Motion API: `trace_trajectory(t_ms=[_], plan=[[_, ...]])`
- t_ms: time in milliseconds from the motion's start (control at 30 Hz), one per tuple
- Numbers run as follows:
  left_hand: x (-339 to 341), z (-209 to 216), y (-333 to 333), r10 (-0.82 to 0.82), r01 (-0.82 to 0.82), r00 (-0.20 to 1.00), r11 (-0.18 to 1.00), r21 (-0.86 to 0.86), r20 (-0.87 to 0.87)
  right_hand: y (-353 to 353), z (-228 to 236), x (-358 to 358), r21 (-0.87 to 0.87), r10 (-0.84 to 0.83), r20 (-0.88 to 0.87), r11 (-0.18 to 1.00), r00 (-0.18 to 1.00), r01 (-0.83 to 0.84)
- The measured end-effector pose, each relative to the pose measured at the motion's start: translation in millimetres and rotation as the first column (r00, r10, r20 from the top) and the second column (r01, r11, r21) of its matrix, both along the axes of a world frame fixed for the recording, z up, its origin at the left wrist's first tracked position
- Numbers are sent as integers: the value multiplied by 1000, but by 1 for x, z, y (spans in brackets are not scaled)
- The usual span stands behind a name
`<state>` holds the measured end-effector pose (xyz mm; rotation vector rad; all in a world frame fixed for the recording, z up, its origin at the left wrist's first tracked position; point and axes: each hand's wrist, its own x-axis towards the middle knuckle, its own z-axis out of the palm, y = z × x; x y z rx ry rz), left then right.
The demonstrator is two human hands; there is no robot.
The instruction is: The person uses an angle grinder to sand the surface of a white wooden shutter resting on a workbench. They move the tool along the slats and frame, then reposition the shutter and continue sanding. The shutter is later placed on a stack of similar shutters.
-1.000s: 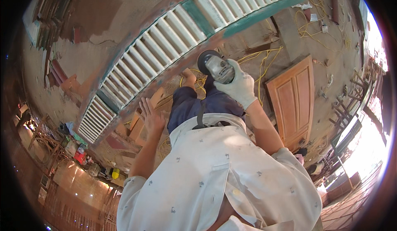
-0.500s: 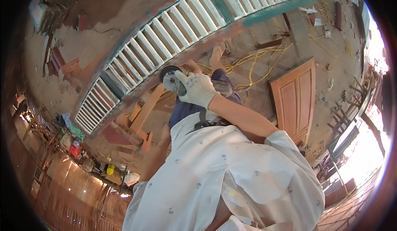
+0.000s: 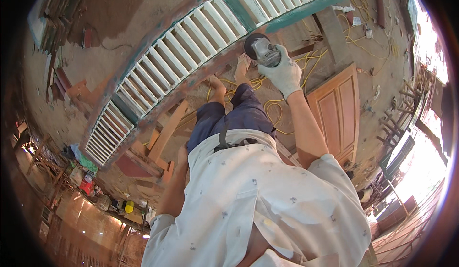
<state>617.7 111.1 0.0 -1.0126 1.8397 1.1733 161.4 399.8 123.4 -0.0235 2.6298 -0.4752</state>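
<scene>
One gloved hand, your right hand (image 3: 286,74), is closed around the grinder (image 3: 262,50), holding it out over the floor beside the long louvred shutter (image 3: 191,42). Your left hand (image 3: 181,154) hangs low by your hip; whether it is open or closed you cannot tell. Yellow cable (image 3: 272,109) lies near the door (image 3: 337,111)

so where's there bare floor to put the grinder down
Bare dusty floor lies beyond the long louvered shutter, toward the scrap wood at the far left. A smaller patch sits between the wooden door panel and the right-hand clutter. It is crowded by the bare feet, where yellow cable coils under the gloved right hand holding the grinder.
</scene>
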Motion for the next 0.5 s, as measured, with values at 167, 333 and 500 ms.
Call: trace_trajectory(t_ms=[167,333,500], plan=[[-9,-7,-3,85,-90,991,995,49,99,-37,-5,43,-40,277,172,961,945,-274],[-32,7,-10,2,0,992,1000,-15,128,-60,-4,71,-81,371,184,929,910,-362],[-20,-2,-9,0,4,986,1000,21,-165,8,11,5,-1,16,131,1000,991,-16]])
